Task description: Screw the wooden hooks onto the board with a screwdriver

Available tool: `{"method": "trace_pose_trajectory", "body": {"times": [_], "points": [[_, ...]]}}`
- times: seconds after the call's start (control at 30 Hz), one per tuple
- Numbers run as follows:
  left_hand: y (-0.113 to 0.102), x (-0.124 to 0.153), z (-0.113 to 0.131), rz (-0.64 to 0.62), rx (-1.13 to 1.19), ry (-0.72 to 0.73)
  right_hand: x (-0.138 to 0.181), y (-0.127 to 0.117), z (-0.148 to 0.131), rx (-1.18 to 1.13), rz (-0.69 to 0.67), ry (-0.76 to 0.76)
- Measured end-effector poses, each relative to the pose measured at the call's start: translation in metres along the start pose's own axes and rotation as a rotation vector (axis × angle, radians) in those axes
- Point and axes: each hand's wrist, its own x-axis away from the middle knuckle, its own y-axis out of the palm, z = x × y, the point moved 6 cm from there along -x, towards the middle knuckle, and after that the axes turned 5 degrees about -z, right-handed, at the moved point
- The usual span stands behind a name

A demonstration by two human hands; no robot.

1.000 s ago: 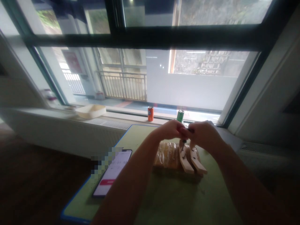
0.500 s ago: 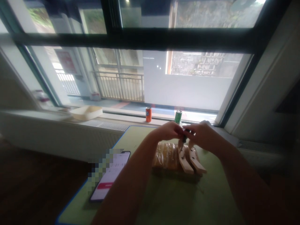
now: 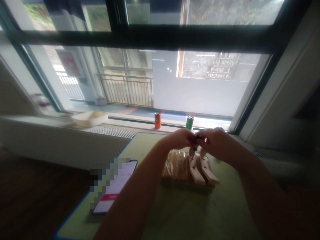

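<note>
My left hand (image 3: 180,138) and my right hand (image 3: 217,142) meet above the far part of the green table (image 3: 180,213). Both have their fingers pinched together on a small dark object (image 3: 197,137) between them, too small to name. Just below the hands lie two pale wooden pieces (image 3: 201,168) with small holes, resting on a flat bundle wrapped in clear plastic (image 3: 178,165).
A phone (image 3: 115,191) with a lit screen lies at the table's left edge. On the window sill stand an orange can (image 3: 157,120) and a green can (image 3: 189,122). A shallow cream tray (image 3: 90,118) sits further left on the sill.
The view has drifted a little to the right and up. My hands stay joined above the wooden pieces, with only small shifts of the fingers.
</note>
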Motion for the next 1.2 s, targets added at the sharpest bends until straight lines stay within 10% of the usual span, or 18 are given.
{"method": "trace_pose_trajectory", "body": {"times": [0.83,1.03,1.2], "points": [[-0.005,0.005,-0.002,-0.008,-0.044,-0.027,-0.011,0.013,0.016,0.14,0.016,0.125],[-0.012,0.008,-0.014,0.123,-0.284,-0.18,-0.011,0.014,0.018,0.293,0.047,0.236],[0.0,0.005,-0.026,-0.002,-0.289,-0.307,0.0,-0.009,0.021,0.103,0.121,0.21]]}}
